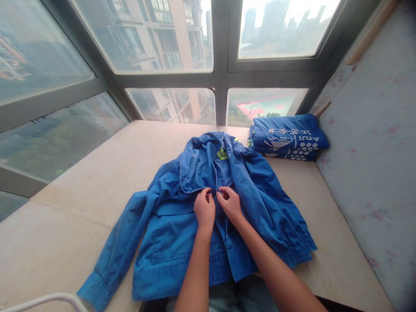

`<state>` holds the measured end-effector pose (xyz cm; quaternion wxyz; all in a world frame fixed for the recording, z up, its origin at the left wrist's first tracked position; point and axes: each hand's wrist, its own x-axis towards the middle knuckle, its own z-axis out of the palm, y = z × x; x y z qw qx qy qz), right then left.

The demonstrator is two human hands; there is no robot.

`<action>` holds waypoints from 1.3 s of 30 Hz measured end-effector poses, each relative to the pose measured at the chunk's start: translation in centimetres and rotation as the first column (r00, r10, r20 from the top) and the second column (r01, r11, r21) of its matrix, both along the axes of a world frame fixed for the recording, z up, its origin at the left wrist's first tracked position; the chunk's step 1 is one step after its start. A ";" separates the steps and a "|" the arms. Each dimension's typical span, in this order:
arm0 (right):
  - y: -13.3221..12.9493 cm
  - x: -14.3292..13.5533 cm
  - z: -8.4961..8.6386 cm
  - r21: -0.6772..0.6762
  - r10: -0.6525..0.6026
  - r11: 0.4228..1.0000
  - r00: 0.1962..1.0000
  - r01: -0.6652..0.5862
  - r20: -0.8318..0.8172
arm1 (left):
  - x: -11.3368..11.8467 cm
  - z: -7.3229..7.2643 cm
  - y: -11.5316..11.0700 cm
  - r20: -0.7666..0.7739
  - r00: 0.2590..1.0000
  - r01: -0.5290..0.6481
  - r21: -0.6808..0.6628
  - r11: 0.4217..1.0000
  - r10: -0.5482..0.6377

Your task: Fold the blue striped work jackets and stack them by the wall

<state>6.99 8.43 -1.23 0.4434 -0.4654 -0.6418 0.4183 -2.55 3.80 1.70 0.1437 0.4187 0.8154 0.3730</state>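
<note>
A blue work jacket [175, 234] lies spread on a pale ledge, its collar end toward the window and its hem toward me. Both sleeves reach out to the sides, and a yellow-green strip shows near the collar. Around the middle of the front opening, my left hand [204, 206] pinches the jacket's edge. Just to its right, my right hand [229, 203] has its fingertips closed on the other front edge. The two hands are close together but apart. The fingertips partly hide the cloth between them.
Folded blue garments with white printing [286, 136] are stacked at the back right, against the wallpapered wall [373, 173]. Grey-framed windows [221, 82] border the ledge [107, 173] at the back and left. A white curved tube or cable [52, 298] crosses the lower left corner.
</note>
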 end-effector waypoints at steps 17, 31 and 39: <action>0.7 -0.2 0.2 0.008 0.150 0.988 0.963 -0.156 0.223 | -2.2 -0.9 0.0 0.221 0.968 0.104 0.071 0.992 -0.117; 1.4 0.5 0.9 -0.186 0.325 0.937 0.931 -0.294 0.166 | -1.8 -1.6 0.1 0.289 0.948 0.089 0.156 0.984 -0.131; 0.5 -0.3 1.1 -0.048 0.177 0.983 0.836 -0.179 0.519 | -2.0 -1.6 0.6 0.336 0.939 0.033 0.114 0.993 -0.070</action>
